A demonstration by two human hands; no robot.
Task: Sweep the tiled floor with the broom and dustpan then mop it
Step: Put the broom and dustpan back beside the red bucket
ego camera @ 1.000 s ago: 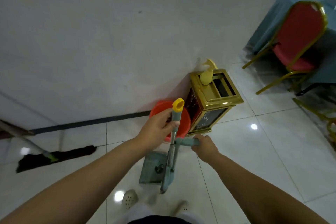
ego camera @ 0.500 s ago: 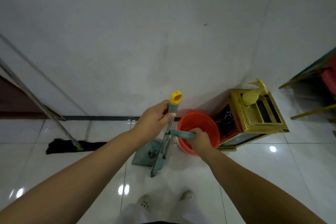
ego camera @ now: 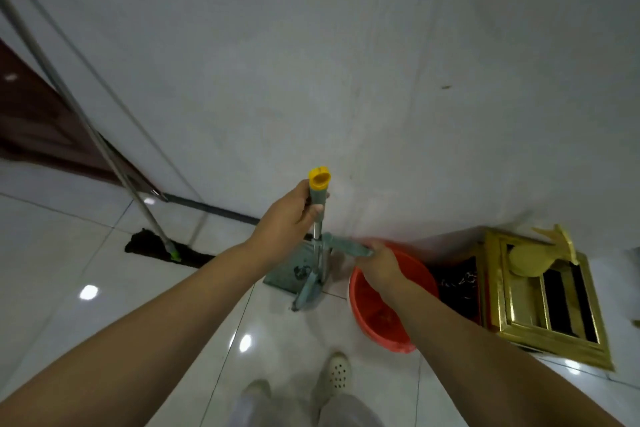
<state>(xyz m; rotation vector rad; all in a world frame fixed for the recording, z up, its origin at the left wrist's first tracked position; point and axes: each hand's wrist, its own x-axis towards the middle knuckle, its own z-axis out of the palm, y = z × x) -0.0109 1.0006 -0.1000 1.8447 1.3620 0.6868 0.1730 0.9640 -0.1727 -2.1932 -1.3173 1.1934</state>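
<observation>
Your left hand (ego camera: 284,222) has its fingers wrapped round the yellow-capped grip of the dustpan handle (ego camera: 318,198), and your right hand (ego camera: 379,262) is clenched on the end of a teal handle (ego camera: 346,246) that crosses just beside the pole — likely the broom, though its head is not clear to see. The dustpan (ego camera: 294,270) sits on the tiled floor (ego camera: 104,288) close to the wall, just beside the orange bucket (ego camera: 381,326). Judging from both sweeping tools gathered upright here, you look to be finishing or parking the sweep; whether the floor is clean of dust cannot be told. The mopping seems all still to do — the mop (ego camera: 166,251) leans against the wall to your left, its dark head flat on the tiles, untouched. Room is tight on your right: bucket, then the gold bin (ego camera: 547,305), both hard by the wall. Open tile lies to your left and behind.
</observation>
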